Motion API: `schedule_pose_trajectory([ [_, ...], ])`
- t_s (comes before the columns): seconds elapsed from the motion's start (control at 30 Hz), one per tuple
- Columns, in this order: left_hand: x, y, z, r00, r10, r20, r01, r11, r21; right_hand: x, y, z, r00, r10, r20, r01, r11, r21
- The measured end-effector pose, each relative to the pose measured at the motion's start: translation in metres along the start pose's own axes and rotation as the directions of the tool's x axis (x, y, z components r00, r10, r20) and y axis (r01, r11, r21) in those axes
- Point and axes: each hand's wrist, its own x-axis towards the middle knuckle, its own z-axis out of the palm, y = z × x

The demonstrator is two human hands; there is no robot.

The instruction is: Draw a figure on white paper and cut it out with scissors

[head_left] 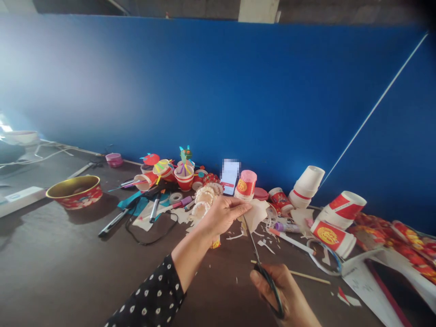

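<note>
My left hand (223,213) pinches a piece of cream-white paper (258,213) with an uneven cut edge, held above the middle of the table. Dark-handled scissors (261,268) are in my right hand (284,290), fingers wrapped around the loops. The blades point up and away, their tips meeting the paper just under my left fingertips. Small white scraps (266,246) lie on the table beneath and to the right. Just behind the paper stands an upside-down red and white paper cup (245,186) with a pink top.
A gold-rimmed red bowl (75,193) stands at left. Paper cups (184,176) with paper figures sit behind pens (154,208) and tape (175,197). A phone (230,176) leans against the blue partition (218,91). Tilted stacked cups (335,225), a wooden stick (309,277) and another phone (400,286) are at right.
</note>
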Motion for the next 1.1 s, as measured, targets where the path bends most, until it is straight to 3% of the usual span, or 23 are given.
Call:
schedule_pose_trajectory([
  [0.27,-0.0003,0.0016,0.0000,1.000,-0.023,0.007,0.023,0.999,-0.028,-0.0007,-0.0001,-0.0004,1.000,0.014,0.011,-0.013,0.998,-0.056],
  [0.43,-0.0014,0.0043,0.0008,0.996,-0.064,-0.054,0.064,0.998,-0.002,-0.0005,0.0006,0.0000,0.999,0.025,0.024,-0.023,0.997,-0.073],
  [1.1,0.0008,-0.0007,0.0002,0.997,-0.045,-0.059,0.043,0.998,-0.034,0.0027,-0.0053,0.0005,0.999,0.025,0.029,-0.024,1.000,-0.021],
])
